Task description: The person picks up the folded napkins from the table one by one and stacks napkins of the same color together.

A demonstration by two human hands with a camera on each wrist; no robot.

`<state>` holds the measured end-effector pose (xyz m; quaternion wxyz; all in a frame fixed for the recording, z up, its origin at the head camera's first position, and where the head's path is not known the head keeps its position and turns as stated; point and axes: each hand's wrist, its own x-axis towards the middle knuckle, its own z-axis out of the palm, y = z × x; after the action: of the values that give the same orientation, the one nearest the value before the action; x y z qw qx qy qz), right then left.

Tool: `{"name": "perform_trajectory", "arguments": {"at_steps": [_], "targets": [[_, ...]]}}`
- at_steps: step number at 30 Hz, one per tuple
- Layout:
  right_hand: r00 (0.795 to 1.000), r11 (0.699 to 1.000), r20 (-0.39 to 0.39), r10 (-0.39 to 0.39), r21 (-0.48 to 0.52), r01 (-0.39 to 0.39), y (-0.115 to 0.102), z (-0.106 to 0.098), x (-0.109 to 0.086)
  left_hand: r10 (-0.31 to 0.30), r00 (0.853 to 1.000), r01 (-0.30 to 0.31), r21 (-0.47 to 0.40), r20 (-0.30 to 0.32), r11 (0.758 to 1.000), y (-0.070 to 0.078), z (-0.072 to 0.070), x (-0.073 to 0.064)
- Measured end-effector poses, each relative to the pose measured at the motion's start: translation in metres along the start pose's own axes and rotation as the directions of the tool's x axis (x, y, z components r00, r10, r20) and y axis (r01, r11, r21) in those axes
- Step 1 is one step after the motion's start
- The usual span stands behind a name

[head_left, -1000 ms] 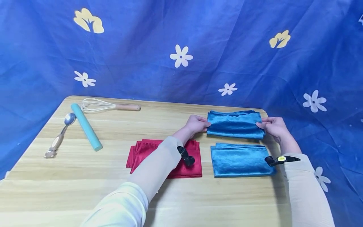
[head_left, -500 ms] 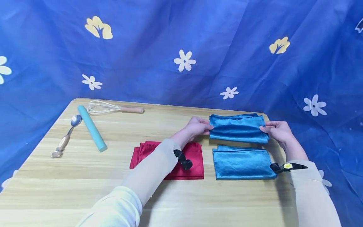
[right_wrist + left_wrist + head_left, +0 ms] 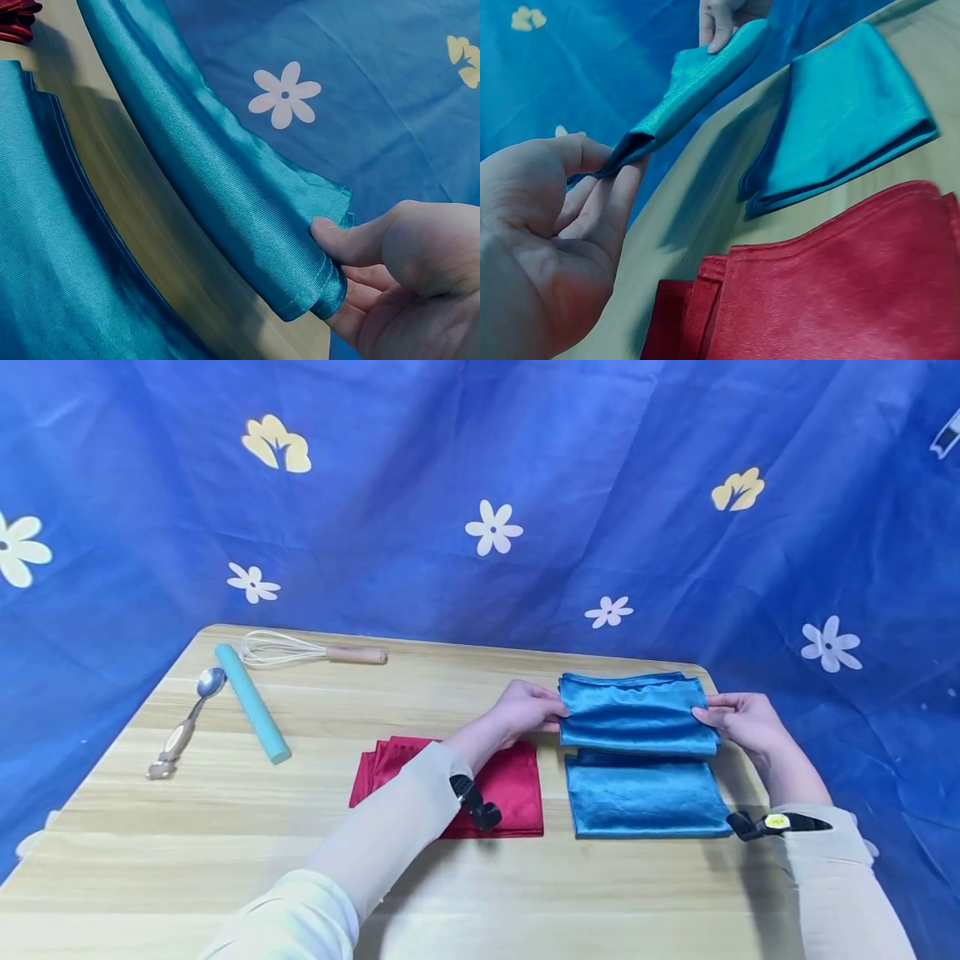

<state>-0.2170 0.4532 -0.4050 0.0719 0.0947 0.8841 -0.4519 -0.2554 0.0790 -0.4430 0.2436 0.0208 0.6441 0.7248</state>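
A folded blue satin cloth (image 3: pixel 637 714) is held up off the table between both hands. My left hand (image 3: pixel 528 708) pinches its left end, thumb above and fingers beneath. At the opposite end, my right hand (image 3: pixel 742 720) pinches the edge the same way, as the right wrist view shows. Just in front lies a second folded blue cloth (image 3: pixel 645 800) on the table, its far edge overlapped by the held one in the head view. A stack of folded red cloth (image 3: pixel 517 793) lies left of it, partly hidden under my left forearm.
On the wooden table (image 3: pixel 225 860), a whisk (image 3: pixel 352 655), a turquoise rod (image 3: pixel 253 703) and a spoon (image 3: pixel 180 735) lie at the far left. A blue curtain (image 3: pixel 412 460) with a flower print hangs behind the table's back edge.
Both hands have brought the held blue cloth nearer to me, closing the gap to the blue cloth on the table. The head view has also shifted slightly.
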Motion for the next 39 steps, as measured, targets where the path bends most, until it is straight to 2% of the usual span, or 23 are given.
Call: {"name": "perform_trajectory", "arguments": {"at_steps": [4,11,17,25,32,39], "targets": [[1.000,1.000,0.021,-0.016,-0.010,0.017,0.000,-0.003,-0.006,0.005,1.000,-0.006,0.029,0.015,1.000,0.003,0.005,-0.012],[0.999,1.000,0.037,-0.002,-0.023,0.003,0.002,-0.008,-0.019,0.009,0.998,-0.012,0.054,0.059,0.998,0.008,0.014,-0.034],[0.999,0.999,0.046,0.000,-0.041,0.002,0.005,-0.012,-0.032,-0.002,0.995,-0.004,0.067,0.098,0.998,0.004,0.017,-0.046],[0.999,0.999,0.035,-0.008,-0.043,0.009,0.019,-0.012,-0.046,-0.021,0.991,0.013,0.067,0.129,0.998,-0.007,0.022,-0.057],[1.000,0.999,0.027,0.006,-0.054,-0.005,0.031,-0.010,-0.055,-0.037,0.986,0.026,0.070,0.165,0.997,-0.018,0.025,-0.060],[0.998,0.998,0.047,0.033,-0.056,-0.030,0.041,-0.004,-0.060,-0.068,0.984,0.057,0.069,0.166,0.996,-0.029,0.026,-0.062]]}}
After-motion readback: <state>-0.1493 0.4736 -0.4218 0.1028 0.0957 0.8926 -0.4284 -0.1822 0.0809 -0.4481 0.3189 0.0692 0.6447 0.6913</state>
